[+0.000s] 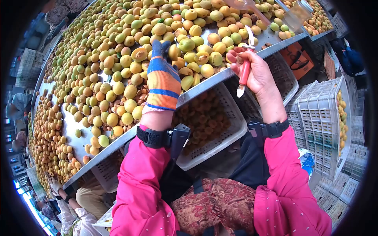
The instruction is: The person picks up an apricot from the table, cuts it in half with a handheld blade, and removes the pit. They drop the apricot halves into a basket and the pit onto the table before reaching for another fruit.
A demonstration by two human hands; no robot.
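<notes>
My left hand (163,74), in a blue and orange striped knit glove, reaches into the apricots (126,61) heaped on the metal table. Its fingers curl beside a yellow-green apricot (173,52), which looks pinched between fingers and thumb, though the fingertips are partly hidden. Bare and raised over the table's front edge, my right hand (254,70) is closed round a red-handled knife (244,72). The knife's pale curved blade points up, and a pale pointed tip shows at the handle's lower end. Cut apricot halves (202,58) lie in the heap between my hands.
Below the table's metal rim (208,82) stands a crate (212,147) holding apricot pieces. Stacked white crates (319,126) rise at the right, near an orange box (296,59). A clear container (297,15) sits at the upper right. Another person's hand (54,185) is at the lower left.
</notes>
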